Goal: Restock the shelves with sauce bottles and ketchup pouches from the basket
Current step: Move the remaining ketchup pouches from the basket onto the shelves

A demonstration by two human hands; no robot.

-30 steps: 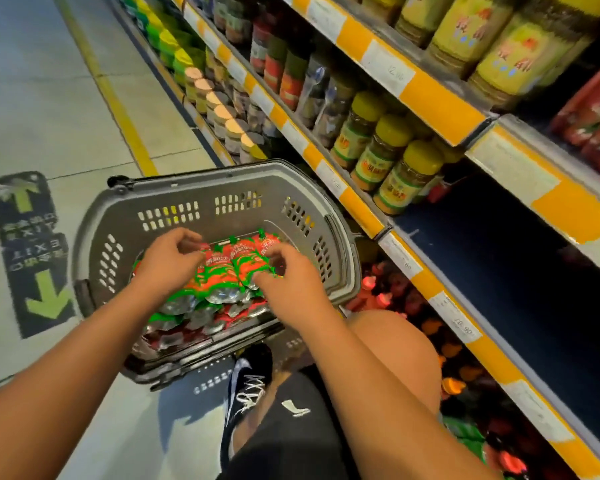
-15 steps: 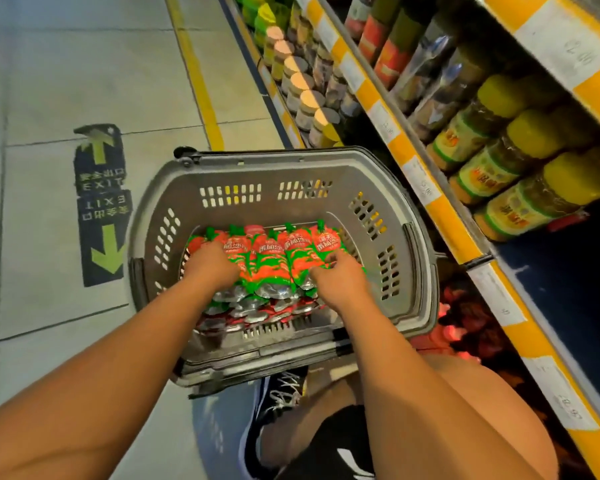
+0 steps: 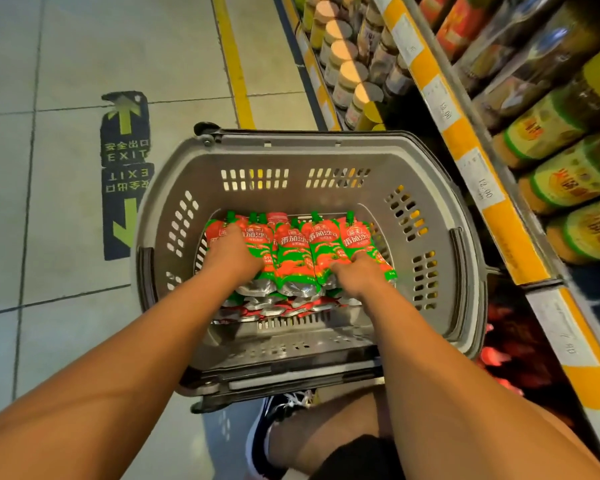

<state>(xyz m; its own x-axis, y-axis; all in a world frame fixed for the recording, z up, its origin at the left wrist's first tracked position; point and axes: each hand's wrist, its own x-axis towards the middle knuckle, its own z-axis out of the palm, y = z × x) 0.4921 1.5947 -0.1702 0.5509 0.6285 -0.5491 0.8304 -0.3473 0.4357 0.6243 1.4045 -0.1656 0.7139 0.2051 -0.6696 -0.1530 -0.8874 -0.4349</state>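
Tiled floor (image 3: 66, 46) spread at ten o'clock; shelves (image 3: 471, 157) of jars ran along three o'clock. At centre sat the basket (image 3: 329, 157), its pouches (image 3: 291, 251) packed in a row. I was gathering a bundle: my left hand (image 3: 234, 256) pressed its eight o'clock end, my right hand (image 3: 359, 275) its four o'clock end, fingers curled in. Next I judged a squeeze, lift and swing toward three. Compared with a second before, my view had dropped closer over the basket.

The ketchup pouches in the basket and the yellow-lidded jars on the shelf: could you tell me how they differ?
The ketchup pouches are flat, red and green, lying overlapped in the grey basket; the yellow-lidded jars are round, with yellow-green labels, and line the shelf. Both hands touch the pouches; nothing touches the jars. Both carry printed labels.
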